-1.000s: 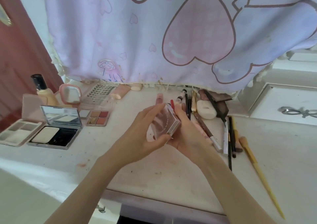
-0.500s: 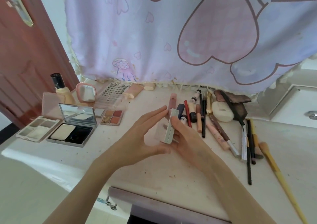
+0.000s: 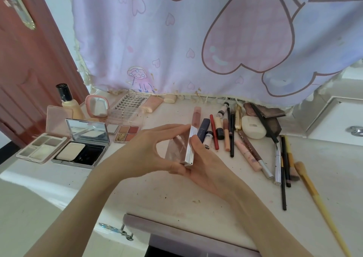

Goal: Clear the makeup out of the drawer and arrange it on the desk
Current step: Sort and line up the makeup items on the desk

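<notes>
Compact (image 3: 181,148): turned edge-on since a second ago, its broad face then showing; held above the desk (image 3: 196,193), centre
Grip: left hand (image 3: 145,150) and right hand (image 3: 204,164) pinch it between fingertips and thumbs
Meaning: likely being inspected or opened before placing
Edges: open powder case (image 3: 82,148) left; lip products (image 3: 216,132) right
Open room: bare desktop near, below the hands

You have two bare hands in view, left hand (image 3: 145,152) and right hand (image 3: 208,170). You hold one square clear-lidded compact (image 3: 181,149). You have three open palettes: white four-pan (image 3: 40,148), black mirrored (image 3: 82,150), small red-brown quad (image 3: 127,133). One yellow-handled brush (image 3: 322,205).
</notes>
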`<act>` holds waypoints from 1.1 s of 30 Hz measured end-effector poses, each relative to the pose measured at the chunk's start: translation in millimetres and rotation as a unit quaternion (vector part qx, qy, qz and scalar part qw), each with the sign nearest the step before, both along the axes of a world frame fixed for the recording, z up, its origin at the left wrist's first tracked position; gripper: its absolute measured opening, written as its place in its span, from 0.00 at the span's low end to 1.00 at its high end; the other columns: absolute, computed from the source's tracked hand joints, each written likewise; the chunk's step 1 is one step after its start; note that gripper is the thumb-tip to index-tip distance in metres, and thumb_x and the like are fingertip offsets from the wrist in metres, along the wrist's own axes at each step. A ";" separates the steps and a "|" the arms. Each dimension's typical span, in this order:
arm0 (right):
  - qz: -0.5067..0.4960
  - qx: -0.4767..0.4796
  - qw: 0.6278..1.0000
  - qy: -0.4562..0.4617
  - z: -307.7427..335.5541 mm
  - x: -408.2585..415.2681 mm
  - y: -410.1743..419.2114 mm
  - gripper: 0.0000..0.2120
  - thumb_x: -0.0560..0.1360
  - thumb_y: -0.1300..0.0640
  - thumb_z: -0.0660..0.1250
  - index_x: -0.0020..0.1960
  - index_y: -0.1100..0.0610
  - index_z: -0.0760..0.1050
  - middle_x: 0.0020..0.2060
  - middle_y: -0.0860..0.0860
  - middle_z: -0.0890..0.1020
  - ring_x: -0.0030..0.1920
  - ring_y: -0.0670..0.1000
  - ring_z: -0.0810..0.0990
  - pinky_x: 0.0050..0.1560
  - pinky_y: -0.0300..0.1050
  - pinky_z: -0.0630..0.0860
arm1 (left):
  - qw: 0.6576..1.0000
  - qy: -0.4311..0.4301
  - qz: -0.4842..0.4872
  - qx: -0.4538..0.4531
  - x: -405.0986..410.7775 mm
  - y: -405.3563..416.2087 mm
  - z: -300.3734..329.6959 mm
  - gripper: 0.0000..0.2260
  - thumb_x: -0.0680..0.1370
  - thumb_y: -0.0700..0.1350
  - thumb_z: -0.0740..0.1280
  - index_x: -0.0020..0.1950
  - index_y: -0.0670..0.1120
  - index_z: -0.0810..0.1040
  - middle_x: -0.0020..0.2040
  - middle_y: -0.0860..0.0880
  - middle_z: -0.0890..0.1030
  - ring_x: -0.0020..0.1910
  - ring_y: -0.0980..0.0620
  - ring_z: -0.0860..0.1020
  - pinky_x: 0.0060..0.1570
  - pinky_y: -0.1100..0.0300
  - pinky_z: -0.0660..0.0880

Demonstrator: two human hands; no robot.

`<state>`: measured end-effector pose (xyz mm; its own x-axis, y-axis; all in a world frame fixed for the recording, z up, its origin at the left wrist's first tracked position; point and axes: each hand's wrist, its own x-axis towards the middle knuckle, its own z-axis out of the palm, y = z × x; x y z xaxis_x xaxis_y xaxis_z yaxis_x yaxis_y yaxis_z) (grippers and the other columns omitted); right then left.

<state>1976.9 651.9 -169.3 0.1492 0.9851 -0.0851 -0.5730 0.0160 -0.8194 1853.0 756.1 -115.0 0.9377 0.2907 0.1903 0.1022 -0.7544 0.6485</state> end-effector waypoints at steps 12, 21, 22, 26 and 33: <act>-0.021 0.002 0.999 0.027 1.0 -9.4 -1.6 0.13 0.72 0.44 0.62 0.48 0.45 0.83 0.48 0.50 0.80 0.47 0.51 0.79 0.55 0.53 0.75 | 0.998 0.032 -0.006 0.044 -4.4 -1.9 1.4 0.38 0.61 0.63 0.69 0.68 0.69 0.57 0.61 0.71 0.66 0.60 0.70 0.68 0.58 0.78 0.63; -0.053 0.002 0.998 -0.028 -2.4 -3.0 -7.7 0.16 0.69 0.48 0.61 0.54 0.52 0.76 0.50 0.51 0.81 0.51 0.50 0.80 0.54 0.48 0.78 | 0.998 -0.034 0.003 0.061 -0.1 -14.5 -9.7 0.35 0.63 0.58 0.72 0.67 0.60 0.62 0.60 0.65 0.63 0.60 0.69 0.66 0.56 0.80 0.61; -0.060 0.000 0.997 -0.042 -2.6 -2.3 -8.0 0.17 0.69 0.47 0.61 0.55 0.53 0.75 0.51 0.53 0.80 0.53 0.51 0.79 0.57 0.49 0.76 | 0.997 -0.045 0.009 0.065 1.2 -16.4 -10.9 0.34 0.64 0.57 0.72 0.66 0.61 0.62 0.60 0.65 0.63 0.60 0.69 0.66 0.55 0.78 0.63; -0.088 -0.017 0.993 -0.078 -2.9 -1.0 -7.6 0.17 0.69 0.47 0.62 0.53 0.54 0.76 0.48 0.56 0.79 0.48 0.52 0.79 0.53 0.49 0.77 | 0.993 -0.064 0.035 0.089 5.0 -22.9 -18.3 0.33 0.64 0.60 0.70 0.66 0.60 0.60 0.56 0.62 0.64 0.58 0.64 0.68 0.55 0.68 0.69; -0.097 -0.001 0.989 -0.108 -5.3 0.2 -6.0 0.15 0.70 0.46 0.65 0.52 0.52 0.80 0.46 0.51 0.79 0.48 0.48 0.77 0.48 0.41 0.76 | 0.995 -0.068 0.035 0.059 -3.0 -15.4 -28.4 0.37 0.66 0.55 0.75 0.68 0.63 0.58 0.66 0.68 0.58 0.65 0.70 0.60 0.63 0.75 0.60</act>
<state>1977.1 645.8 -174.6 0.3500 0.9362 -0.0328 -0.3705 0.1061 -0.9227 1850.0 740.7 -143.4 0.8788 0.3231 0.3511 0.0746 -0.8198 0.5678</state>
